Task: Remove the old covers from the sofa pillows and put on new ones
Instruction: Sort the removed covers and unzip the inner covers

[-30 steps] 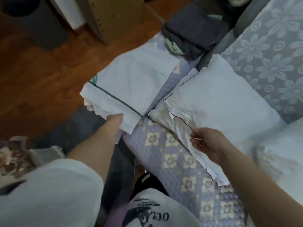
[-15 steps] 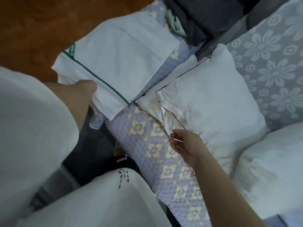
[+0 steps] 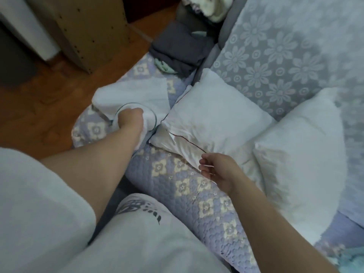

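Left hand (image 3: 130,117) grips a bunched white cover (image 3: 136,95) at the sofa's front edge, fingers curled into the fabric; the cover is blurred, with a dark trim line looping round the fist. Right hand (image 3: 218,172) is loosely curled at the near edge of the pillow (image 3: 214,117), fingertips at the open flap of its old cover; cannot tell if it actually pinches the cloth. The pillow lies on the quilted seat (image 3: 183,186), just right of the white cover, with a thin dark-red piping line running along its open end. A second white pillow (image 3: 303,154) sits to its right, touching it and leaning on the floral backrest (image 3: 275,56). Folded grey cloth (image 3: 181,50) is piled at the far end of the seat, against the armrest. Wooden floor (image 3: 39,99) on the left, a pale wood cabinet (image 3: 92,26) beyond it. White shirt (image 3: 137,243) fills the lower foreground.
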`<state>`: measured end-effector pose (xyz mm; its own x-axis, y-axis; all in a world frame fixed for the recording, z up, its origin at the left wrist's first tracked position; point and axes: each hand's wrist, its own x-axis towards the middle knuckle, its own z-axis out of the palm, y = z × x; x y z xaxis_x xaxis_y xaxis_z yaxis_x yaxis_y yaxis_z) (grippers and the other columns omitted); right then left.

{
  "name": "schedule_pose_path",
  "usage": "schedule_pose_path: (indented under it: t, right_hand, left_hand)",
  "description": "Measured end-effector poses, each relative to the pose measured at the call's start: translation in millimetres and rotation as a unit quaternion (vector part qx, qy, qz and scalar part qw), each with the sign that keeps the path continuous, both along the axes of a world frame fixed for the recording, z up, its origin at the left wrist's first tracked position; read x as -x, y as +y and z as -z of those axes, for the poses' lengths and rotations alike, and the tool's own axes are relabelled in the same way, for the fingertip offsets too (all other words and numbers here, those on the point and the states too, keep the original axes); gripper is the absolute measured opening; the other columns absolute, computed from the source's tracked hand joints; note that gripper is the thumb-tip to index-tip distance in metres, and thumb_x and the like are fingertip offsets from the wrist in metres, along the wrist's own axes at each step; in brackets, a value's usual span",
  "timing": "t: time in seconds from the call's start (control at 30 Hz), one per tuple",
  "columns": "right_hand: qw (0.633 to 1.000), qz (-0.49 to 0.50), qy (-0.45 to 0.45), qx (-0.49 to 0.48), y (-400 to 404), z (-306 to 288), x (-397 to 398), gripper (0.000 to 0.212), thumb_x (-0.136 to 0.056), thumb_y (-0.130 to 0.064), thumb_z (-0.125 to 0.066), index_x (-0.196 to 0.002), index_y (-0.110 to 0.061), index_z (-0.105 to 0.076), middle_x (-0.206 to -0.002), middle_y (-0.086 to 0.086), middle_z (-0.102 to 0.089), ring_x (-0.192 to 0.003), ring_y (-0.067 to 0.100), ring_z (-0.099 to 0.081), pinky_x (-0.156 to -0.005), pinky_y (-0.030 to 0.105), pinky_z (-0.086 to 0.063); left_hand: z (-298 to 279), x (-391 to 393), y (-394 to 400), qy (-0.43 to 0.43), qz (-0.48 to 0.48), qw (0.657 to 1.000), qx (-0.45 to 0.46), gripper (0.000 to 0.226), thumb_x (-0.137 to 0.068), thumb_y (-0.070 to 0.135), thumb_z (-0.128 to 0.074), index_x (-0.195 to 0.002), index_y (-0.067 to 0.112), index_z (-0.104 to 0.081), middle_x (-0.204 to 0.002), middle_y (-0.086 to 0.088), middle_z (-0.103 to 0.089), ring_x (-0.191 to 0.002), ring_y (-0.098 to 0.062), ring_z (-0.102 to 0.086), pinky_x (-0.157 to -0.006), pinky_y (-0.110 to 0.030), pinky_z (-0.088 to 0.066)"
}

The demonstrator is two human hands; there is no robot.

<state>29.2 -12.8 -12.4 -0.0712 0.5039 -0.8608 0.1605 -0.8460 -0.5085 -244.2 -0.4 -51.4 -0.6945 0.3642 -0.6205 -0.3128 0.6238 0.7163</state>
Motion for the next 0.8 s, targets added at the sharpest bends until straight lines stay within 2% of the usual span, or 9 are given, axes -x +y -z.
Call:
schedule_pose_path:
  t: [0.1, 0.2, 0.3, 0.37, 0.4, 0.47, 0.53, 0.63, 0.8]
  right_hand:
    - [0.995, -0.050, 0.005, -0.087, -18, -37, -37, 0.011, -0.098, -0.009, -0.056, -0.105, -0.004, -0.063, -0.084, 0.009, -0.063, -0.064, 0.019, -0.057, -0.059, 0.026, -0.048]
    - [0.962, -0.094, -0.004, -0.256, -51, -87, -105, 0.011, -0.096, -0.013, -0.059, -0.106, -0.014, -0.064, -0.099, 0.005, -0.066, -0.086, 0.022, -0.063, -0.074, 0.031, -0.054]
    - [0.862, -0.182, -0.079, -0.467, -71, -131, -144, 0.060, -0.084, -0.037, -0.072, -0.138, -0.029, -0.048, -0.135, -0.004, -0.054, -0.121, 0.015, -0.053, -0.102, 0.037, -0.046]
    - [0.790, -0.173, -0.107, -0.578, -86, -166, -183, 0.069, -0.077, -0.042, -0.073, -0.139, -0.029, -0.045, -0.131, -0.006, -0.057, -0.120, 0.015, -0.055, -0.098, 0.038, -0.048]
    - [0.773, -0.146, -0.119, -0.606, -96, -187, -216, 0.060, -0.079, -0.035, -0.070, -0.134, -0.024, -0.049, -0.123, -0.008, -0.060, -0.111, 0.013, -0.058, -0.091, 0.034, -0.048]
    - [0.762, -0.060, -0.166, -0.623, -101, -216, -267, 0.026, -0.088, -0.014, -0.059, -0.114, -0.018, -0.058, -0.099, -0.012, -0.059, -0.090, 0.008, -0.054, -0.073, 0.027, -0.037]
    - [0.756, 0.032, -0.216, -0.617, -104, -244, -326, 0.025, -0.089, -0.002, -0.046, -0.094, -0.024, -0.058, -0.081, -0.012, -0.057, -0.078, 0.008, -0.049, -0.066, 0.029, -0.033]
    - [0.752, 0.120, -0.226, -0.607, -111, -264, -411, 0.029, -0.082, -0.004, -0.040, -0.090, -0.022, -0.062, -0.081, -0.005, -0.062, -0.077, 0.017, -0.057, -0.068, 0.036, -0.048]
    - [0.727, 0.176, -0.337, -0.572, -144, -261, -515, 0.017, -0.089, -0.011, -0.043, -0.090, -0.009, -0.060, -0.090, 0.008, -0.063, -0.081, 0.022, -0.055, -0.070, 0.040, -0.045]
  left_hand:
    - [-83, -82, -3, 0.025, 0.031, 0.990, -0.134, 0.008, -0.094, 0.022, -0.062, -0.089, 0.016, -0.064, -0.102, -0.007, -0.066, -0.101, -0.030, -0.066, -0.093, -0.041, -0.056]
    - [-162, -192, -34, 0.036, 0.092, 0.962, -0.256, 0.019, -0.085, 0.028, -0.066, -0.071, 0.021, -0.056, -0.082, -0.005, -0.064, -0.086, -0.026, -0.066, -0.087, -0.045, -0.055]
    - [-227, -276, -59, 0.046, 0.177, 0.918, -0.353, 0.018, -0.078, 0.030, -0.068, -0.084, 0.013, -0.065, -0.080, -0.008, -0.062, -0.076, -0.021, -0.061, -0.075, -0.045, -0.055]
    - [-267, -340, -74, 0.046, 0.254, 0.887, -0.382, 0.022, -0.077, 0.032, -0.071, -0.081, 0.010, -0.069, -0.077, -0.011, -0.061, -0.074, -0.023, -0.062, -0.076, -0.050, -0.057]
    - [-290, -381, -84, 0.042, 0.289, 0.868, -0.400, 0.025, -0.077, 0.031, -0.072, -0.075, 0.007, -0.067, -0.075, -0.012, -0.060, -0.072, -0.024, -0.061, -0.073, -0.051, -0.056]
    - [-319, -433, -92, 0.027, 0.329, 0.852, -0.405, 0.028, -0.082, 0.025, -0.072, -0.061, 0.011, -0.061, -0.070, -0.010, -0.058, -0.067, -0.021, -0.058, -0.065, -0.041, -0.052]
    - [-340, -475, -96, 0.008, 0.351, 0.849, -0.395, 0.032, -0.087, 0.020, -0.071, -0.057, 0.019, -0.058, -0.063, -0.004, -0.058, -0.060, -0.018, -0.056, -0.062, -0.030, -0.046]
    - [-343, -537, -99, -0.047, 0.410, 0.836, -0.363, 0.018, -0.087, 0.021, -0.071, -0.072, 0.015, -0.065, -0.064, -0.001, -0.061, -0.065, -0.020, -0.057, -0.062, -0.028, -0.044]
    - [-326, -639, -98, -0.180, 0.508, 0.792, -0.286, 0.018, -0.093, 0.028, -0.067, -0.076, 0.020, -0.063, -0.067, 0.004, -0.064, -0.074, -0.016, -0.060, -0.080, -0.034, -0.045]
